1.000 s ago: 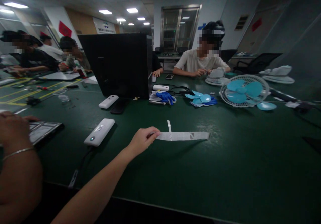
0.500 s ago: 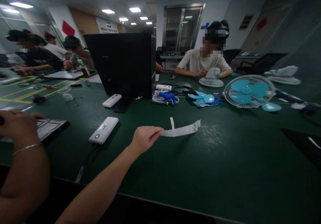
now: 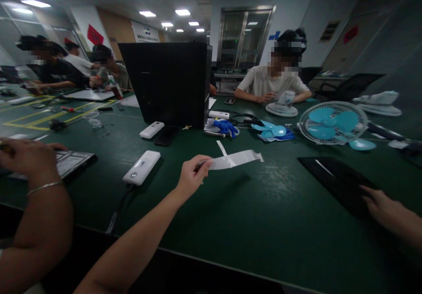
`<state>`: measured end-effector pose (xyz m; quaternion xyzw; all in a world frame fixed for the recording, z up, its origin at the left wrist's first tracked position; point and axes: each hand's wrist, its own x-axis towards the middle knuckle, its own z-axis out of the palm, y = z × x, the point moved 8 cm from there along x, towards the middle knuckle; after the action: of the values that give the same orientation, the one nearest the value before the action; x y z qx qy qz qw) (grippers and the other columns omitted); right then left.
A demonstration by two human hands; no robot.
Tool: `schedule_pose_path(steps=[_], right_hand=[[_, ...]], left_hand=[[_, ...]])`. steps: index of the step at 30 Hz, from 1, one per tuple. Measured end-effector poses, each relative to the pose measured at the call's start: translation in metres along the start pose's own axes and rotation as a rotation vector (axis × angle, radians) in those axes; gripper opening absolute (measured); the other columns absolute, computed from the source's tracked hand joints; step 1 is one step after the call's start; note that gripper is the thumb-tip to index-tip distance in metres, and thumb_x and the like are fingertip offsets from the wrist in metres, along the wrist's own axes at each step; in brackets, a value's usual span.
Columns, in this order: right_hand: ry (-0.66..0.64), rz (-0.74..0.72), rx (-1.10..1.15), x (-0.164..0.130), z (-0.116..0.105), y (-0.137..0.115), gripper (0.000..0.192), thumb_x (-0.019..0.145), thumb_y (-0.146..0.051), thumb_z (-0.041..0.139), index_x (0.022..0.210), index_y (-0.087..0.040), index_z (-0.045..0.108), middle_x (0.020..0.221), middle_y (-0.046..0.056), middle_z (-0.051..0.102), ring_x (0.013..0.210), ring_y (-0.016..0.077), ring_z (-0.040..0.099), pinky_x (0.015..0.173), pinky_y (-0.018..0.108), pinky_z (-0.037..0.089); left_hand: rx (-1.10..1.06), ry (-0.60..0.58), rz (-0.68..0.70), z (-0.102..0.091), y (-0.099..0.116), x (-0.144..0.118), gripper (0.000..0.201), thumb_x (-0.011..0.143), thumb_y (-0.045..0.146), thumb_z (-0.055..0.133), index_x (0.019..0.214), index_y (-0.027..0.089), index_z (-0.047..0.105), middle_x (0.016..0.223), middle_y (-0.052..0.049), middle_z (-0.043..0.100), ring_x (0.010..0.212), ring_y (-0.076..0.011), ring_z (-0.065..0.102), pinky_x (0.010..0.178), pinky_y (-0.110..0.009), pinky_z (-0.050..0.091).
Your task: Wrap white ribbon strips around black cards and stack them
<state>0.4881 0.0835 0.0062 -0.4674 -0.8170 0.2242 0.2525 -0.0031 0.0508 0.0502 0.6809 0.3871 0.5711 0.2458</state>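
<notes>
White strip (image 3: 238, 158), pinched in left hand (image 3: 194, 174), raised

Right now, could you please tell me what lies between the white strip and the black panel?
In the head view, bare green tabletop with a glare patch shows between the white strip in the left hand and the black panel.

right hand (image 3: 384, 204) newly in view, black panel (image 3: 339, 179) moved farther left
</notes>
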Motion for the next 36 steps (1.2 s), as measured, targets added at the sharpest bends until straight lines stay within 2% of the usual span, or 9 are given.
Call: schedule_pose_path(steps=[3,6,9,11,16,22,29,32,36], right_hand=[[0.255,0.034,-0.263,0.004,0.009,0.041,0.051,0.088,-0.061,0.038,0.137,-0.060,0.026,0.148,-0.023,0.021,0.133,0.0424,0.016,0.101,0.067,0.027],[0.159,0.209,-0.376,0.023,0.050,0.044,0.053,0.089,-0.060,0.035,0.139,-0.043,0.039,0.151,-0.009,0.026,0.134,0.0424,0.016,0.106,0.063,0.021],[-0.023,0.247,-0.440,0.046,0.091,0.006,0.058,0.092,-0.053,0.030,0.143,-0.027,0.041,0.153,0.006,0.026,0.137,0.0361,0.019,0.113,0.054,0.021],[-0.096,0.199,-0.452,0.058,0.110,-0.025,0.057,0.093,-0.049,0.029,0.143,-0.023,0.041,0.153,0.007,0.025,0.140,0.0318,0.016,0.114,0.053,0.021],[-0.274,0.078,-0.364,0.066,0.142,-0.080,0.054,0.096,-0.048,0.028,0.147,-0.031,0.034,0.155,0.001,0.020,0.138,0.0314,0.025,0.110,0.056,0.030],[-0.383,-0.034,-0.264,0.067,0.165,-0.117,0.050,0.098,-0.050,0.027,0.148,-0.041,0.027,0.157,-0.006,0.010,0.141,0.0289,0.017,0.112,0.056,0.024],[-0.309,0.022,-0.200,0.075,0.148,-0.107,0.059,0.094,-0.057,0.036,0.148,-0.037,0.029,0.157,-0.002,0.014,0.141,0.0299,0.018,0.114,0.055,0.022],[-0.092,0.129,0.024,0.085,0.108,-0.094,0.070,0.087,-0.058,0.047,0.148,-0.028,0.029,0.156,0.004,0.019,0.140,0.0315,0.021,0.113,0.053,0.025],[0.216,0.273,0.345,0.092,0.055,-0.101,0.062,0.092,-0.056,0.037,0.144,-0.024,0.032,0.148,0.011,0.035,0.134,0.0270,0.036,0.108,0.044,0.037]], left_hand=[[-0.203,-0.004,-0.168,0.001,-0.017,0.002,0.031,0.090,0.046,0.055,0.093,0.016,0.063,0.055,0.005,0.052,0.043,-0.0064,0.044,0.039,-0.016,0.033],[-0.431,0.030,-0.273,0.002,-0.030,0.003,0.031,0.087,0.048,0.058,0.090,0.018,0.061,0.052,0.008,0.048,0.042,-0.0058,0.042,0.039,-0.015,0.035],[-0.700,0.070,-0.288,0.002,-0.033,0.007,0.027,0.084,0.044,0.064,0.086,0.018,0.058,0.049,0.009,0.044,0.048,-0.0066,0.047,0.057,-0.020,0.049],[-0.823,0.066,-0.321,0.005,-0.034,0.008,0.026,0.083,0.042,0.067,0.084,0.018,0.056,0.049,0.010,0.043,0.055,-0.0084,0.053,0.070,-0.027,0.054],[-0.867,0.008,-0.402,0.013,-0.033,0.005,0.031,0.079,0.043,0.071,0.078,0.018,0.053,0.050,0.009,0.045,0.064,-0.0112,0.062,0.088,-0.036,0.052],[-0.814,-0.092,-0.407,0.022,-0.036,0.002,0.032,0.082,0.045,0.068,0.077,0.017,0.053,0.049,0.007,0.045,0.068,-0.0136,0.064,0.078,-0.029,0.052],[-0.764,-0.135,-0.440,0.025,-0.038,0.001,0.034,0.082,0.047,0.066,0.080,0.016,0.054,0.066,0.001,0.063,0.054,-0.0065,0.055,0.057,-0.019,0.044],[-0.741,-0.160,-0.429,0.026,-0.036,0.001,0.034,0.082,0.047,0.066,0.079,0.015,0.054,0.062,0.002,0.062,0.048,-0.0046,0.047,0.052,-0.018,0.040],[-0.646,-0.220,-0.438,0.033,-0.037,-0.003,0.039,0.081,0.052,0.064,0.079,0.015,0.055,0.064,0.000,0.063,0.047,-0.0048,0.046,0.046,-0.017,0.033]])
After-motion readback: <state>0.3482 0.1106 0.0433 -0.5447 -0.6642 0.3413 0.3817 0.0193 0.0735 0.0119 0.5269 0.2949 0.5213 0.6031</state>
